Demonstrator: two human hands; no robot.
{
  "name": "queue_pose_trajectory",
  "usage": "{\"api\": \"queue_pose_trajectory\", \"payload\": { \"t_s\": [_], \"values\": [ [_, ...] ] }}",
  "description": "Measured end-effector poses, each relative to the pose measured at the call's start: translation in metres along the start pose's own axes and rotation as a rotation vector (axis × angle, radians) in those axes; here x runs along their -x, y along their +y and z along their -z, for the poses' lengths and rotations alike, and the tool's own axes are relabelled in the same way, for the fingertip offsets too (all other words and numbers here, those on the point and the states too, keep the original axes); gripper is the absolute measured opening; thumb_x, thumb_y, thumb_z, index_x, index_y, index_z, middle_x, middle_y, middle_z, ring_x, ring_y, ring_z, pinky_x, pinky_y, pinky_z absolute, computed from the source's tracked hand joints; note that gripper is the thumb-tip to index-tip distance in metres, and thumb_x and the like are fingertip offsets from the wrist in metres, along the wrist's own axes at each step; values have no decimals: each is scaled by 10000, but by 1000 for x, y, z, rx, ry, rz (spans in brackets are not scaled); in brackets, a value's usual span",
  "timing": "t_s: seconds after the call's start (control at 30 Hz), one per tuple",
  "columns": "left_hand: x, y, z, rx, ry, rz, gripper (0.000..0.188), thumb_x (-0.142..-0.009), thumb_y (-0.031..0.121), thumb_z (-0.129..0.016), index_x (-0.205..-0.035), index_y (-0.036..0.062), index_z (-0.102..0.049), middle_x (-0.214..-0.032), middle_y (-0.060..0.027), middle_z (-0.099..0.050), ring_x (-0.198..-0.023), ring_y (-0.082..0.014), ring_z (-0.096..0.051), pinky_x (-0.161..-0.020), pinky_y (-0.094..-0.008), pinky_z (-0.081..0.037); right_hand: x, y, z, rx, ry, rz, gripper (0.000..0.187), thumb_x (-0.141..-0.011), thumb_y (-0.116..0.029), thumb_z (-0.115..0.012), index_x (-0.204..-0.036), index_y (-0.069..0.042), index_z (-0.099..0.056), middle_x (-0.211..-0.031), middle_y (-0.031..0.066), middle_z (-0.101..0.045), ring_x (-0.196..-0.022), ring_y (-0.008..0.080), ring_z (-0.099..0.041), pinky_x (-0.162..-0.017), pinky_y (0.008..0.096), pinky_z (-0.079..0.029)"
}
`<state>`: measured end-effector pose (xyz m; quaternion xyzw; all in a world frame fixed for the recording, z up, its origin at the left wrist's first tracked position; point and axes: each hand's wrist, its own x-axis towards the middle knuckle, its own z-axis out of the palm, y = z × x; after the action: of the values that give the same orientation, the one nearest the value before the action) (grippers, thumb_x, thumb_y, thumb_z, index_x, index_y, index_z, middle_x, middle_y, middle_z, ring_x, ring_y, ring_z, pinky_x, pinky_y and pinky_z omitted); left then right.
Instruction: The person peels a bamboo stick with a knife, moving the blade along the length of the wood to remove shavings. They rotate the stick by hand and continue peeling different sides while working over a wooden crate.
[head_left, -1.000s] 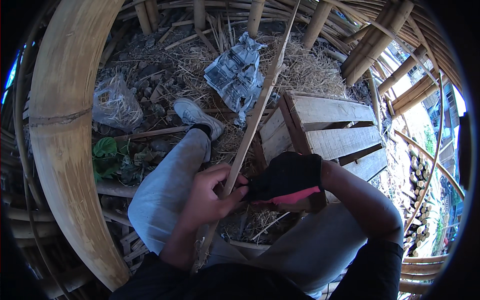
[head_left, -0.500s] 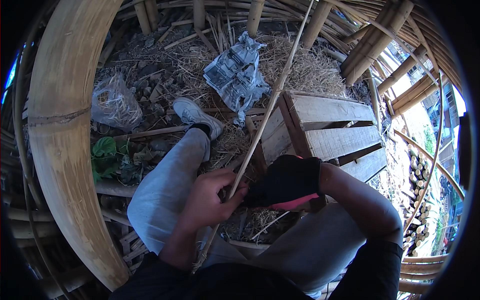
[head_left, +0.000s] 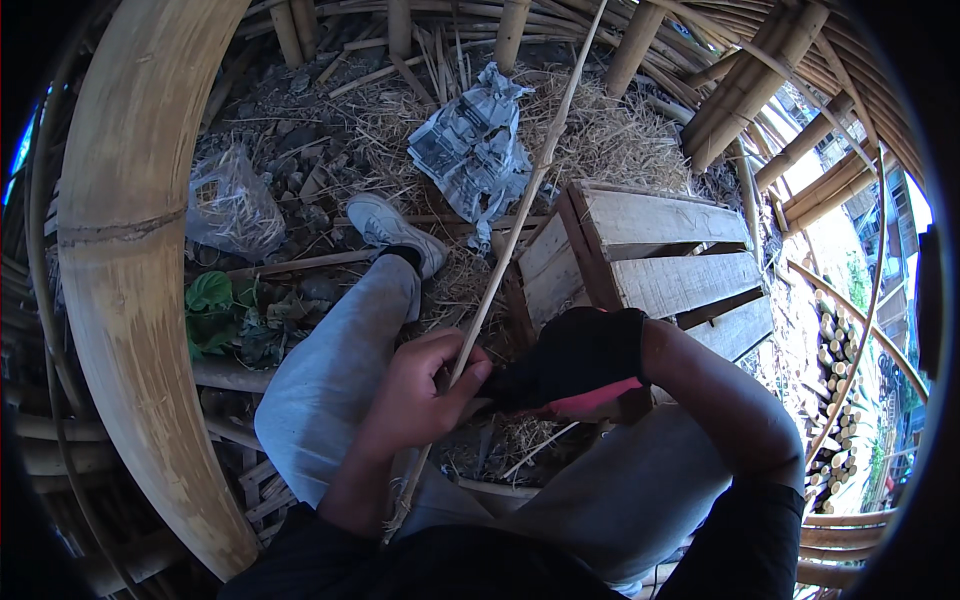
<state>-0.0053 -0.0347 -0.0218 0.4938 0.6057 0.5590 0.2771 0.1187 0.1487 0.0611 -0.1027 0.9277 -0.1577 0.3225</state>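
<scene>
A long, thin bamboo strip (head_left: 515,225) with a swollen node runs slantwise from the top of the view down toward my lap. My bare left hand (head_left: 428,390) is closed round its lower part, the thumb and curled fingers pinching it. My right hand (head_left: 570,365), in a black glove with a pink edge, is just right of the left one. Its fingers look curled in, but they are dark against the shadow. A small pale sliver (head_left: 480,407) shows between the two hands; I cannot make out what it is.
A slatted wooden crate (head_left: 680,285) stands beyond my right hand. Crumpled newspaper (head_left: 475,145) lies on straw ahead. Left are a clear plastic bag (head_left: 235,205) of straw-like scraps, green leaves (head_left: 210,292) and a thick bamboo pole (head_left: 125,290). Stacked bamboo (head_left: 835,400) lies at far right.
The strip's upper end has swung slightly left. My left hand has shifted a little, and a small gap now shows between it and the gloved right hand.
</scene>
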Motion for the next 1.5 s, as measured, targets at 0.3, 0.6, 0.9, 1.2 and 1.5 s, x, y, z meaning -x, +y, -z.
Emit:
{"api": "queue_pose_trajectory", "payload": {
  "t_s": [0.3,0.6,0.9,1.2,1.5],
  "values": [
    [-1,-9,-3,-24,-37,-5,114,-908,99,-663,-849,14,-616,-771,-23,-571,-693,-90,-513,-618,-264,-400,-9,-13,6,-502,-361,-86,410,-994,-387,-489,-1305,-133,-569,-903,116,-693,-841,217,-694,-783,385,-547],
    [0,-14,16,41,-75,75,232,-805,194,-808,-880,23,-670,-808,-50,-626,-742,-116,-591,-637,-280,-445,-7,-5,2,-510,-162,36,403,-1009,-451,-502,-1103,-100,-677,-785,24,-675,-755,134,-664,-695,328,-513],
    [-4,-8,8,-6,-73,14,289,-697,154,-891,-876,29,-702,-829,-57,-656,-726,-141,-619,-640,-276,-470,-6,-10,15,-702,-262,-257,393,-996,-470,-508,-1022,-123,-691,-704,-10,-676,-690,115,-667,-673,308,-509],
    [-5,-7,2,-38,-140,13,182,-755,117,-815,-822,29,-670,-792,-79,-658,-687,-152,-622,-605,-295,-453,-7,-12,20,-576,-308,-273,384,-1005,-475,-487,-1005,-139,-673,-704,-14,-673,-702,138,-679,-666,326,-514],
    [2,3,7,-9,-146,-19,181,-763,86,-781,-794,18,-616,-736,-70,-599,-638,-156,-568,-589,-308,-425,-19,16,-10,31,167,251,255,-958,-236,-496,-962,-84,-701,-718,51,-699,-692,156,-708,-606,337,-545]
  ]
}}
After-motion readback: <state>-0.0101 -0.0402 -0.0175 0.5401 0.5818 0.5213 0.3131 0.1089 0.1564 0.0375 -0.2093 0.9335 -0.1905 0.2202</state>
